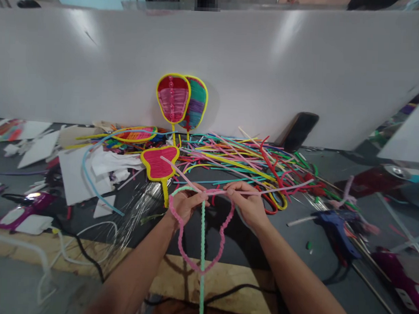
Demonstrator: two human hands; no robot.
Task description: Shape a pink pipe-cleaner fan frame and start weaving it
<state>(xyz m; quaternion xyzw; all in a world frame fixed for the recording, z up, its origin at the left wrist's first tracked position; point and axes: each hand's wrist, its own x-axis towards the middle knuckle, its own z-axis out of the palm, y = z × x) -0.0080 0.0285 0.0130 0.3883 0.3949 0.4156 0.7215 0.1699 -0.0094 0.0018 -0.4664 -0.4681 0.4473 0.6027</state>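
Observation:
Between my hands is a fan-shaped frame of pink twisted pipe cleaner, with a mint-green pipe cleaner stem running down its middle and below it. My left hand pinches the top of the frame where the green stem meets it. A loose light pink pipe cleaner lies across that top edge, its ends sticking out to both sides. My right hand grips this pink strand between thumb and fingers, at the frame's upper right corner. Just beyond, a finished pink fan with yellow rim lies on the table.
Two yellow-rimmed fans lean against the white board. A heap of coloured pipe cleaners spreads behind my hands, with scissors at its edge. A blue glue gun lies right, a purple one left. A phone leans at the back.

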